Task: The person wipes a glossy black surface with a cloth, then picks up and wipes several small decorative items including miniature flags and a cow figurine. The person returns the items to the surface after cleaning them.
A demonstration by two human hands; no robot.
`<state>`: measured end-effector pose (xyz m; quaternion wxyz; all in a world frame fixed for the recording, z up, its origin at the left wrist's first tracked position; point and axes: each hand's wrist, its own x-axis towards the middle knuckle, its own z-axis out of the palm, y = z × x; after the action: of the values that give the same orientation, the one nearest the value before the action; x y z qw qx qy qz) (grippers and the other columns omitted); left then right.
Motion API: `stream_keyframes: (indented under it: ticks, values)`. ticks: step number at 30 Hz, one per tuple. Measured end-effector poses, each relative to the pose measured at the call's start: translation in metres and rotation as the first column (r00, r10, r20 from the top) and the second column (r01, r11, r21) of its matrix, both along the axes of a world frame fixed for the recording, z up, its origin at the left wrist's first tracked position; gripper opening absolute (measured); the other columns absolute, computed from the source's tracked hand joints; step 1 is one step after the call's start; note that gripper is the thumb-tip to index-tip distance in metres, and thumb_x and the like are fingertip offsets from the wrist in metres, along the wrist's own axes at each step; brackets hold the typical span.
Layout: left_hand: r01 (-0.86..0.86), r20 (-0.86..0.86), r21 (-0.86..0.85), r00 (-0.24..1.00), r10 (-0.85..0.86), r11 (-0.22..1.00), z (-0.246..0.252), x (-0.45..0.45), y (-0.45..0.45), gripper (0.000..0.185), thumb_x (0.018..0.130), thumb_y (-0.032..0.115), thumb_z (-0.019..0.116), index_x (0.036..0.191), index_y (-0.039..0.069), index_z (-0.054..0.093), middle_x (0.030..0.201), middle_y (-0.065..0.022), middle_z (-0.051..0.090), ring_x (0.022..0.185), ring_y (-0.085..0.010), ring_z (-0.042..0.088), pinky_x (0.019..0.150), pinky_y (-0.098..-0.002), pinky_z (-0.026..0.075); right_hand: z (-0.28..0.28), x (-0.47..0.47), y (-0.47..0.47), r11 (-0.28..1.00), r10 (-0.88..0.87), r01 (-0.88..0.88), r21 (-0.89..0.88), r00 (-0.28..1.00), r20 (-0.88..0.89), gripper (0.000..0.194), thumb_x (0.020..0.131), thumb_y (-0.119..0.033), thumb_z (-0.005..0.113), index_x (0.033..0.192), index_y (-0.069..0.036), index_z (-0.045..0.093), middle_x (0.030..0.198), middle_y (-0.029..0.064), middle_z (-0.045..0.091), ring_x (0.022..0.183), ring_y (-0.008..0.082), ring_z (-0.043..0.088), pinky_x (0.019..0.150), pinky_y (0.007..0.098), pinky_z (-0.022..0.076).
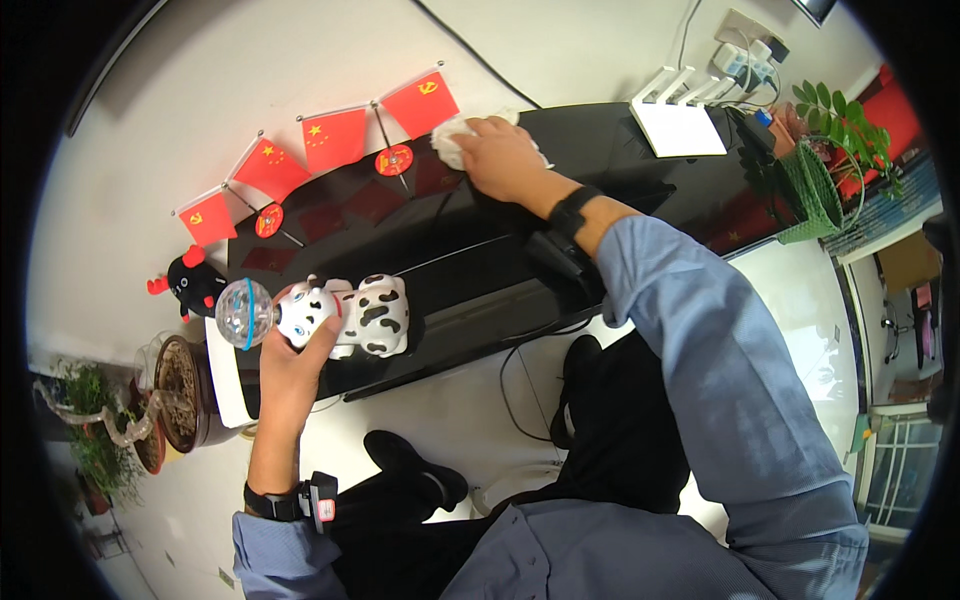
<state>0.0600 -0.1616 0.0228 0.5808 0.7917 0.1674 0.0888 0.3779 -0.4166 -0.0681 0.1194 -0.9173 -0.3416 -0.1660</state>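
Observation:
My left hand grips the head of a white toy dog with black spots. A clear faceted ball with a blue band is fixed at the toy's head end. The toy is over the left end of a glossy black cabinet top; whether it rests there I cannot tell. Farther up and to the right, my right hand presses a crumpled white cloth or tissue on the cabinet's back edge. A small stand with two red flags is just left of that cloth.
Another two-flag stand and a black plush toy are at the left. A white router stands right of my right hand, before a plugged power strip. Potted plants flank the left end; a green basket the right.

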Motion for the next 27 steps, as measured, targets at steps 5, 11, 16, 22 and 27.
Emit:
stream_keyframes:
  ticks: [5,11,16,22,27]
  values:
    - [0.001,-0.025,0.060,1.000,0.001,0.998,-0.008,0.002,0.004,0.056,0.103,0.023,0.076,0.150,-0.002,0.058,0.125,-0.0083,0.074,0.108,-0.0132,0.070,0.095,-0.0293,0.056,0.004,0.005,0.015,0.998,0.052,-0.052,-0.021,0.999,-0.001,0.044,0.105,-0.033,0.054,0.144,-0.024,0.072,0.152,0.0130,0.062,0.139,0.0394,0.057,0.114,0.0575,0.0454]
    - [0.006,-0.001,0.033,1.000,-0.006,0.999,-0.010,0.002,0.001,0.054,0.105,0.022,0.073,0.150,-0.002,0.057,0.123,-0.0070,0.074,0.105,-0.0127,0.070,0.093,-0.0285,0.056,0.015,0.035,-0.056,0.956,-0.189,0.183,-0.229,0.982,-0.006,0.045,0.107,-0.035,0.050,0.145,-0.022,0.071,0.159,0.0114,0.058,0.148,0.0375,0.051,0.119,0.0600,0.0417]
    - [0.025,-0.001,0.028,1.000,-0.025,0.999,-0.009,0.002,0.002,0.056,0.104,0.023,0.074,0.151,-0.002,0.055,0.125,-0.0078,0.073,0.107,-0.0130,0.069,0.096,-0.0296,0.055,0.014,0.069,-0.149,0.889,-0.427,0.429,-0.161,0.903,0.047,0.045,0.109,-0.033,0.053,0.149,-0.020,0.068,0.161,0.0129,0.057,0.150,0.0455,0.046,0.120,0.0618,0.0388]
    - [-0.044,-0.060,-0.068,0.997,0.039,0.997,-0.006,0.001,0.000,0.056,0.103,0.025,0.076,0.149,-0.001,0.057,0.122,-0.0073,0.073,0.103,-0.0119,0.070,0.089,-0.0275,0.058,0.004,0.076,-0.177,0.918,-0.390,0.388,-0.079,0.921,-0.013,0.039,0.106,-0.027,0.054,0.138,-0.014,0.072,0.146,0.0199,0.064,0.134,0.0433,0.060,0.113,0.0539,0.0480]
    - [0.035,-0.013,-0.042,0.999,-0.036,0.999,-0.005,0.001,0.001,0.046,0.100,0.020,0.082,0.139,0.001,0.067,0.119,-0.0012,0.076,0.104,-0.0081,0.068,0.094,-0.0253,0.053,0.000,0.066,-0.184,0.914,-0.355,0.354,-0.198,0.934,0.035,0.035,0.105,-0.025,0.054,0.135,-0.011,0.067,0.122,0.0241,0.069,0.114,0.0473,0.068,0.097,0.0601,0.0568]
